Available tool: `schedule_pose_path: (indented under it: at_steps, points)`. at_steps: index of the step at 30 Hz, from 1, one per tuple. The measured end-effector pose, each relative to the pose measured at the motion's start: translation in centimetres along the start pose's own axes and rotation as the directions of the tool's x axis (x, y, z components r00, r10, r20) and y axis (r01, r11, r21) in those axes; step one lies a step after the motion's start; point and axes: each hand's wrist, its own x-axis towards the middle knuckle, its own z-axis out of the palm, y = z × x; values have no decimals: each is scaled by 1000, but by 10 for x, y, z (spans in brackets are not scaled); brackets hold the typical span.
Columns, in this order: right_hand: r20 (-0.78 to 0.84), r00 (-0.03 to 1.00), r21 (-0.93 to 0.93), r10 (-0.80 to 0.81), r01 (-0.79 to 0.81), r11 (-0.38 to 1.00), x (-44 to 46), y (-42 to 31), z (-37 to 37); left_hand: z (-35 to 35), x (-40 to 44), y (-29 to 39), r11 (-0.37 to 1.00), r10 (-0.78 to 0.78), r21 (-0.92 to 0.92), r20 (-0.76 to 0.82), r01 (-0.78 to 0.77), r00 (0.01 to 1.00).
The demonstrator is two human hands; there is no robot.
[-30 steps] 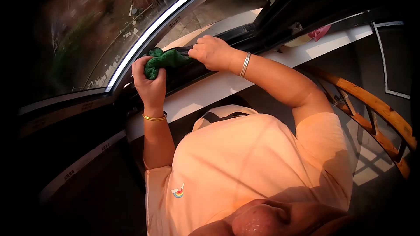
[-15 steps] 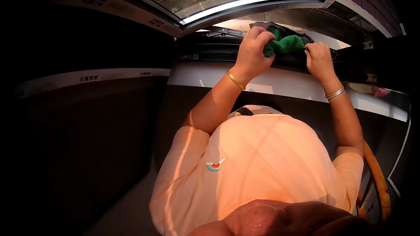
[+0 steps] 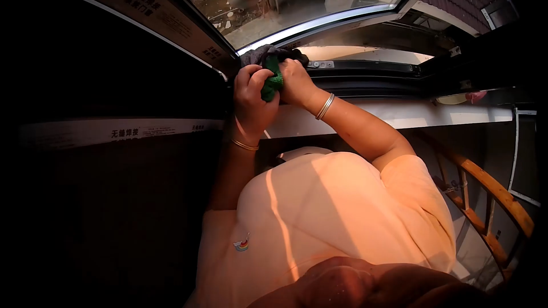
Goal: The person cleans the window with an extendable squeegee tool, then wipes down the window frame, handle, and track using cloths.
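Observation:
A green cloth [image 3: 272, 81] is bunched between my two hands at the left corner of the window frame. Dark grey fabric [image 3: 258, 55] lies along with it, pressed against the frame's corner. My left hand [image 3: 253, 96] is closed on the green cloth, its fingers curled over the near side. Close beside it, my right hand [image 3: 297, 83] is closed on the bunched cloth too, with its fingertips hidden in the dark folds. Both hands are above the white sill [image 3: 365, 117].
The tilted window sash [image 3: 319, 25] stands open ahead, with a metal hinge arm [image 3: 321, 64] near my right hand. A labelled frame strip [image 3: 162, 20] rises at left. A wooden railing [image 3: 485, 177] curves at right. A pinkish item [image 3: 475, 97] lies on the sill's far right.
Both hands have moved left along the frame with the cloth, from the middle of the opening to its left corner. They are now closer together, and my view has shifted.

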Motion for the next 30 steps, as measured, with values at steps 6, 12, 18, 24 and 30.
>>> schedule_pose_path:
  at_steps: [6, 12, 18, 24, 30]
  points:
    - [35, 925, 592, 379, -325, 737, -27, 20, -63, 5, 8, 3, 989, 53, -136, -3, -53, 999]
    - [-225, 565, 737, 793, -434, 518, -18, 120, -96, 29, 15, 25, 990, 62, -126, 25, -59, 998]
    - [-91, 450, 746, 888, -561, 361, 21, 152, -81, 35, 20, 34, 994, 61, -95, 81, -53, 995]
    - [-91, 511, 755, 855, -524, 394, 52, 178, -95, 33, 20, 43, 999, -2, -45, 51, 5, 999]
    - [-80, 754, 643, 651, -461, 612, 111, 232, -82, 11, 20, 70, 994, 108, 1, -165, -109, 980]
